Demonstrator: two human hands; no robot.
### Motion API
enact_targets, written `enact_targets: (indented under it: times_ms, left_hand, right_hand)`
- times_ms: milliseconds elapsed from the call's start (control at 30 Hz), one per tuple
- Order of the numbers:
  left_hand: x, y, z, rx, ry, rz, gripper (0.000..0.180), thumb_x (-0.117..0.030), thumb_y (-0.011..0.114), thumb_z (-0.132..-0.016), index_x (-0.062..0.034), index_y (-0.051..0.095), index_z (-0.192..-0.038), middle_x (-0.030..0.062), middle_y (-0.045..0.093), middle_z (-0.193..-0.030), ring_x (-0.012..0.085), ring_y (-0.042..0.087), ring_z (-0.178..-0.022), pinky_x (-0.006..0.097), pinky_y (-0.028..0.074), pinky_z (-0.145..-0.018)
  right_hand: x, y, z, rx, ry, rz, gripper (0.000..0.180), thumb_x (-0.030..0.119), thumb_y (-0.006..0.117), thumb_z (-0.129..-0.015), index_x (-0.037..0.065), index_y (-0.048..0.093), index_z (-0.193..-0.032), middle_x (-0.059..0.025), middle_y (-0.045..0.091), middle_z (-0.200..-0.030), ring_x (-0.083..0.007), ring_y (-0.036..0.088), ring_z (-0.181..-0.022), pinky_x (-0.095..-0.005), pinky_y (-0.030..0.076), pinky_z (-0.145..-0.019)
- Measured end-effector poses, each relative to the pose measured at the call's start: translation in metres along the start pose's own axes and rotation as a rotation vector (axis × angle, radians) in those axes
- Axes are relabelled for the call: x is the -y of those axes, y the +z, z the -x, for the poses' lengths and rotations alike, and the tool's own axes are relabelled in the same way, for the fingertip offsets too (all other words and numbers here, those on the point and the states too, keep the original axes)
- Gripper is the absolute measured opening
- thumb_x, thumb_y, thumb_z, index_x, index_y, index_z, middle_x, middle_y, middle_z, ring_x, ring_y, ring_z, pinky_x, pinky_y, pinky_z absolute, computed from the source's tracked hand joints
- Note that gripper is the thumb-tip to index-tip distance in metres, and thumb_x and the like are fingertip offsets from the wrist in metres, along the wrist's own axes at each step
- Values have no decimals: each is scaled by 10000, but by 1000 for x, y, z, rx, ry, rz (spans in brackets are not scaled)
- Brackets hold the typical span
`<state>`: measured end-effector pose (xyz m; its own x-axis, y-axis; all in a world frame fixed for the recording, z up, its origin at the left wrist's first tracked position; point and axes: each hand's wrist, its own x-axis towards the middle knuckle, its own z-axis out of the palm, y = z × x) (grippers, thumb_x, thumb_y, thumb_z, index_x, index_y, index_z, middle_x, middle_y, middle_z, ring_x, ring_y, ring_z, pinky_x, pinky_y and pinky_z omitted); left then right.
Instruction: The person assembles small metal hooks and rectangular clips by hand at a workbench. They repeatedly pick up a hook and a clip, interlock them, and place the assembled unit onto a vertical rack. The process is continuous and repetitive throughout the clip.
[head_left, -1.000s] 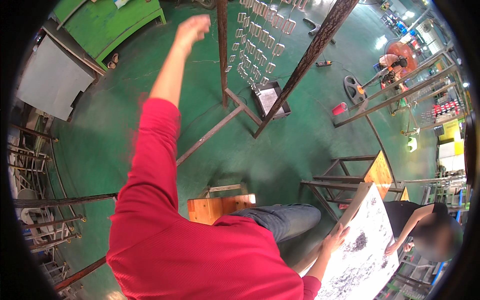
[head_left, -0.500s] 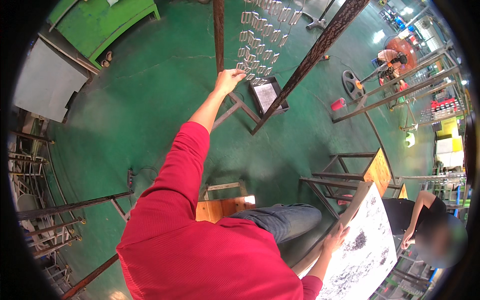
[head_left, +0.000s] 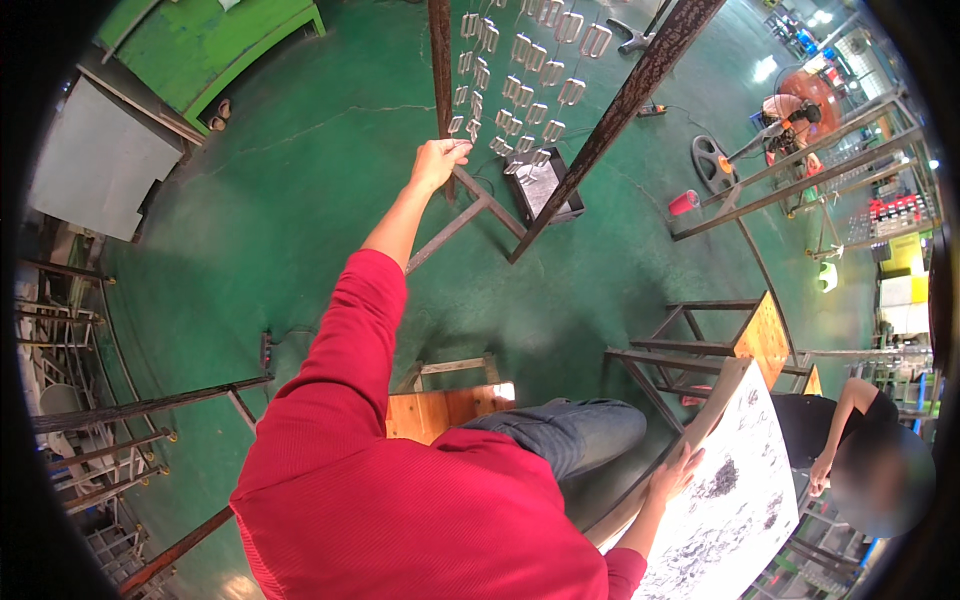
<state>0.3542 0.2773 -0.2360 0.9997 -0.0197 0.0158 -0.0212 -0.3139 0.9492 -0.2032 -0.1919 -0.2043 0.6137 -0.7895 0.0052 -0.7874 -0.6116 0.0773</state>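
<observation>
Stretched far forward, my left hand (head_left: pixel 437 163) is pinched closed at the lower end of the leftmost hanging strands. Several silvery oblong metal rings (head_left: pixel 522 95) hang there in rows on thin wires. What the fingertips hold is too small to make out. My right hand (head_left: pixel 676 476) lies flat with fingers apart near the left edge of a bright white table top (head_left: pixel 745 510). Dark small bits (head_left: pixel 722 478) are scattered over that top, some heaped beside the hand.
Brown metal rack posts (head_left: pixel 620 125) frame the strands, with a dark tray (head_left: pixel 545 190) on the floor beneath. A wooden stool (head_left: pixel 440 413) stands by my legs. Across the white table sits another person (head_left: pixel 840 430). A fan (head_left: pixel 800 110), red can (head_left: pixel 684 203) and green bench (head_left: pixel 210 60) stand farther off.
My left hand has moved slightly left, and the left strands have swung left, away from the others. The hanging rings are more spread out. My right hand stays on the table.
</observation>
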Motion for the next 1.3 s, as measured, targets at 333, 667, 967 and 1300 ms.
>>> enact_targets:
  times_ms: [333, 667, 967, 1300]
  left_hand:
    - [-14, -17, 36, -120, 73, -8, 313, -285, 651, -844, -61, 681, -1061, 69, 710, -886, 128, 686, -790, 244, 495, -730]
    - [-26, -18, 57, -287, 84, -619, 304, -323, 642, -848, -124, 678, -1074, 103, 696, -817, 198, 684, -753, 304, 512, -704]
    - [-16, -5, 59, -242, 323, -697, 299, -360, 583, -861, -128, 688, -1018, 136, 675, -893, 339, 644, -815, 429, 505, -733]
    - [-181, 222, 368, 1454, 119, 100, 266, -163, 570, -901, 38, 638, -1062, 143, 694, -883, 188, 692, -791, 270, 518, -688]
  right_hand:
    - [-5, -3, 3, -36, -43, -81, 765, -21, 645, -694, 219, 362, -1363, -105, 172, -1508, -275, 240, -1373, -471, 254, -1063]
    - [-1, -13, 9, -29, -59, -118, 712, -8, 637, -732, 219, 370, -1352, -95, 176, -1508, -266, 220, -1385, -475, 219, -1095]
    - [-11, -3, 8, -7, 1, -222, 731, 51, 667, -739, 224, 348, -1374, -115, 201, -1495, -298, 235, -1371, -479, 223, -1087]
    - [77, -136, 99, -277, -96, -932, 179, 152, 701, -761, 94, 662, -927, -50, 573, -836, -230, 590, -782, -347, 443, -742]
